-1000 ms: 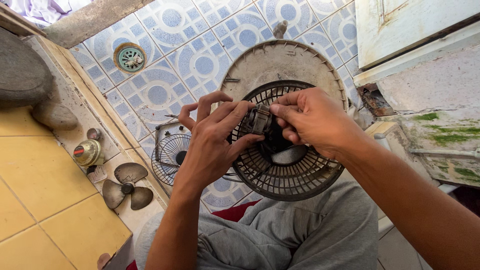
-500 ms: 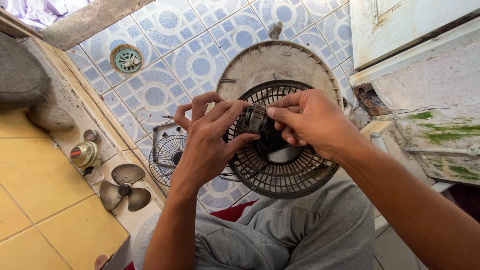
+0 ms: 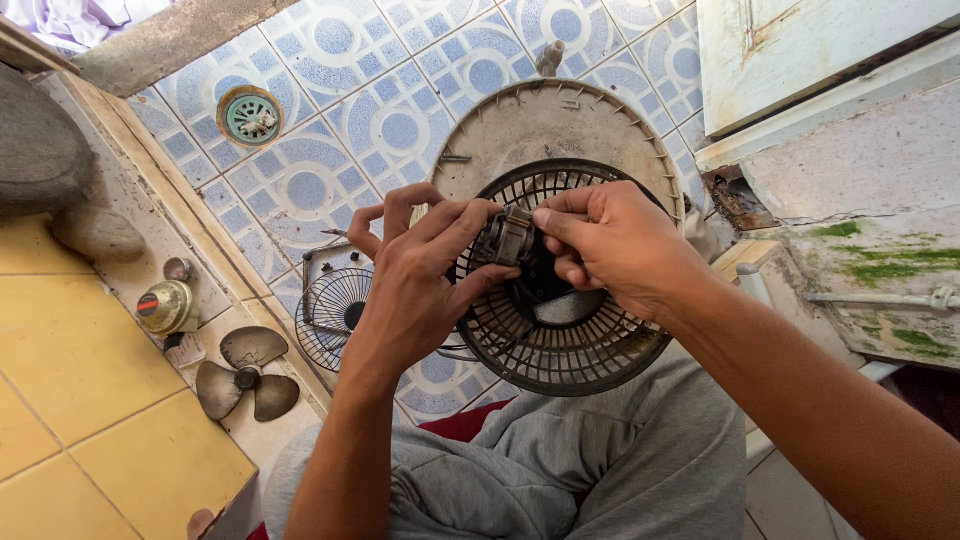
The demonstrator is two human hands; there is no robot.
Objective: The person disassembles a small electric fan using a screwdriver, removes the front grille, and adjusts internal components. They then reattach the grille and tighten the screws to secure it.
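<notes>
A dusty round fan housing (image 3: 545, 125) with a dark grille (image 3: 560, 345) rests against my lap. At its centre is a small fan motor (image 3: 505, 238), metal and grey. My left hand (image 3: 420, 280) grips the motor from the left, thumb below it. From the right, my right hand (image 3: 610, 245) pinches the same motor with thumb and forefinger. Both forearms reach in from the bottom of the view.
On the floor to the left lie a three-blade fan propeller (image 3: 245, 375), a second small grille (image 3: 335, 315) and a round metal can (image 3: 168, 305). A floor drain (image 3: 250, 117) sits in the blue patterned tiles. A weathered white door (image 3: 800, 50) and mossy wall stand at right.
The view has shifted slightly. Both hands stay on the motor, and my left fingers have closed a little more around it.
</notes>
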